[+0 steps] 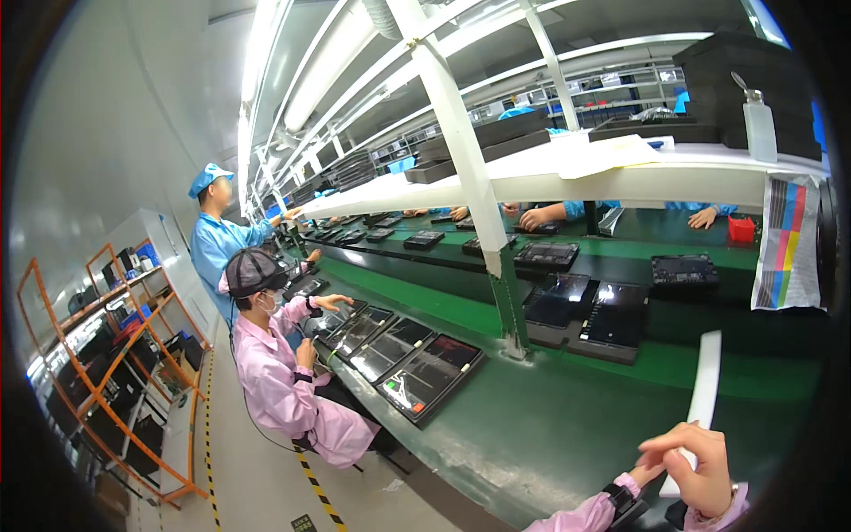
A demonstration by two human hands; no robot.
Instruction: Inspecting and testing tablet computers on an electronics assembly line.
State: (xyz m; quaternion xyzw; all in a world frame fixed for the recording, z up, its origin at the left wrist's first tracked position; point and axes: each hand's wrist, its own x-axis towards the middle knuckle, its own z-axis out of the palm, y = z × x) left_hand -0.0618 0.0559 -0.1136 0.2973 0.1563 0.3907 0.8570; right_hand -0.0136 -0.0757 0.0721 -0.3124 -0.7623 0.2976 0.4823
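Note:
At the lower right, a long flat white strip (706, 377) stands at a steep slant over the green work surface. My right hand (700, 461) is closed around its lower part, and the strip's bottom end shows below the fingers. Close beside it, my left hand (645, 474) comes in from the left in a pink sleeve with a black wristband. Its fingers are mostly covered by my right hand, so their grip is hidden.
Dark tablet-like panels (612, 315) lie beyond on the green conveyor line (567, 399). A white post (456, 133) carries a shelf with a bottle (760, 129). A co-worker in pink (284, 381) sits at the left near framed screens (425, 377); another in blue (217, 248) stands behind.

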